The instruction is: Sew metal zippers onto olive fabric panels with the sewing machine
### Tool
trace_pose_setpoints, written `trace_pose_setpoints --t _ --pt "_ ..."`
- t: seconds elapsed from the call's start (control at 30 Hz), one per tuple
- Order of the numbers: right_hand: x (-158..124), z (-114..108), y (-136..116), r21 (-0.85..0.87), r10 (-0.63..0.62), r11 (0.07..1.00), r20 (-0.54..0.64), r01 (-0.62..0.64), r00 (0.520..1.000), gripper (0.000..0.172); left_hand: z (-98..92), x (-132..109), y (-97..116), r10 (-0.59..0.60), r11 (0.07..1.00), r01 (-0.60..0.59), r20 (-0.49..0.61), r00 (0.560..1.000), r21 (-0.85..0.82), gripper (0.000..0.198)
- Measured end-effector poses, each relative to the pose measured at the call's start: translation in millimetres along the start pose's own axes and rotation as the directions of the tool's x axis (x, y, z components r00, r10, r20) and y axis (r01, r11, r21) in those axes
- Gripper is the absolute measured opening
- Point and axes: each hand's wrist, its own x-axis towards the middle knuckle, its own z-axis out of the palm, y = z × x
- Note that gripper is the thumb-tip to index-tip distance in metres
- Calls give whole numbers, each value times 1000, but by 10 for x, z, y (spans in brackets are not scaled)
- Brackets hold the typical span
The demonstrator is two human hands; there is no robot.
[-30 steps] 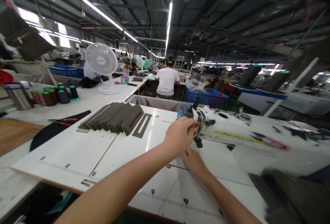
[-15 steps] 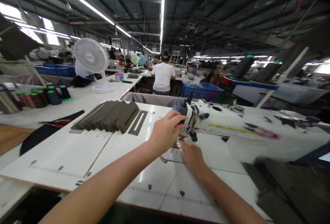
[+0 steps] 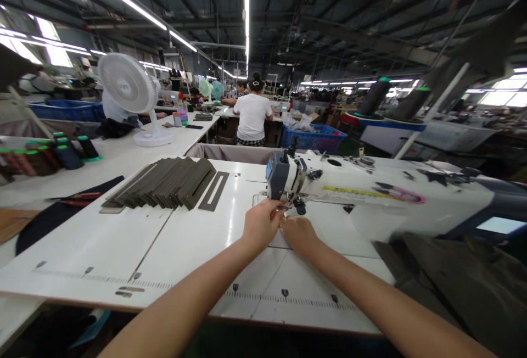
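Both hands meet at the needle area of a white sewing machine (image 3: 362, 182). My left hand (image 3: 261, 225) is closed, fingertips pinched together just under the machine's dark head. Close beside it, my right hand (image 3: 300, 233) is closed too, its fingers curled near the needle. What lies between the fingertips is too small and hidden to make out. To the left on the white table, a fanned stack of dark olive fabric pieces (image 3: 164, 182) rests beside a single flat piece with a long slot (image 3: 214, 191).
A white fan (image 3: 129, 86) stands on the side table behind thread spools (image 3: 68, 152). Dark folded fabric (image 3: 436, 275) lies at the right by the machine's screen. Ahead, a person in a white shirt (image 3: 253, 116) sits beside a blue crate (image 3: 315, 137).
My left hand has come down from the machine's head to the needle area, meeting my right hand. The view has turned slightly to the right.
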Motion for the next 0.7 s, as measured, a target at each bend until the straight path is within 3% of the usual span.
trace_pose_setpoints --t 0.33,0.57,0.7 --pt "-54 4 51 64 69 996 -26 -67 997 26 193 -14 91 -147 988 149 -56 988 35 10" --pt "-75 86 12 165 144 978 -81 -129 986 33 17 10 59 -196 977 185 -111 974 -101 12" --pt "-78 119 36 127 126 985 -90 -115 988 34 -48 57 40 -208 967 184 -131 969 -175 15"
